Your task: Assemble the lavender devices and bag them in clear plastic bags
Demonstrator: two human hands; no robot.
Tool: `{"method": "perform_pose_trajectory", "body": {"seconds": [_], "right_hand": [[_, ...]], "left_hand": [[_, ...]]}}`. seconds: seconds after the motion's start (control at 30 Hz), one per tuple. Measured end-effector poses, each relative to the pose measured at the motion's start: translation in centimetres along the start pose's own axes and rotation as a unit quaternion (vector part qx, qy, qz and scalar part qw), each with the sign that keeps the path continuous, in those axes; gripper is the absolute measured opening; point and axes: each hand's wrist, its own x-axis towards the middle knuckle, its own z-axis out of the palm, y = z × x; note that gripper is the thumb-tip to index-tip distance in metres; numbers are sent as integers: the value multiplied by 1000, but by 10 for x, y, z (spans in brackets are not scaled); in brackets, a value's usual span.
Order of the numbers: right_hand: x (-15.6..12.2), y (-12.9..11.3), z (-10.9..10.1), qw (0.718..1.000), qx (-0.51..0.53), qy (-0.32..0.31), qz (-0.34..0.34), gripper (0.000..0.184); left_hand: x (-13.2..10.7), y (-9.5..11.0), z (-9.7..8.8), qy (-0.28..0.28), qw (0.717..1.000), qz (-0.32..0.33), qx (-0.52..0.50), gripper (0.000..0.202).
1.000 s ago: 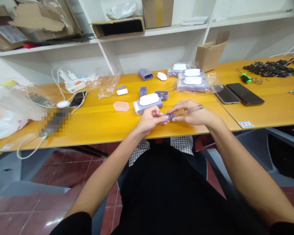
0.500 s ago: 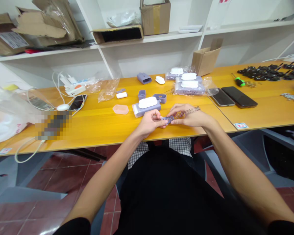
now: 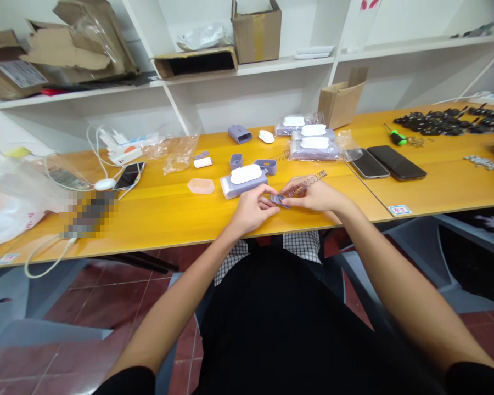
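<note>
Between my two hands, near the table's front edge, is a small purple-grey plastic part [image 3: 278, 199]. My left hand [image 3: 251, 210] pinches its left end with thumb and fingers. With thumb and fingertips closed, my right hand [image 3: 315, 196] grips the right end. A thin metal coil spring [image 3: 313, 180] runs from the part up over the back of my right hand; how it joins the part is hidden. Just beyond my left hand lies a purple-grey casing with a white oval top [image 3: 246, 175]. Two small open purple shells [image 3: 265, 166] sit behind it.
A pink translucent sheet [image 3: 201, 186] and a white cylinder [image 3: 203, 162] lie left of the casing. Bagged casings [image 3: 315, 147] stand behind my right hand. Two dark phones [image 3: 396, 162], a green-black screwdriver [image 3: 396, 137] and black parts [image 3: 432, 120] are on the right.
The purple part has turned between my fingers and shows a broader face. My left fingers have shifted and loosened a little along it. The spring's free end has moved slightly left.
</note>
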Motion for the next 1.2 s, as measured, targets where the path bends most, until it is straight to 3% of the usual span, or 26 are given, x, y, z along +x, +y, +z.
{"method": "perform_pose_trajectory", "body": {"seconds": [0.23,0.43,0.73,1.2], "right_hand": [[-1,5,-2,999,22,-20,11,27],[2,12,1,999,21,-29,24,28],[7,20,10,997,70,-9,18,39],[8,18,16,998,55,14,20,36]], "left_hand": [[1,5,0,30,994,59,83,21],[1,4,-3,69,979,107,158,20],[5,1,-5,10,974,98,204,16],[3,-1,-5,5,967,99,233,13]]}}
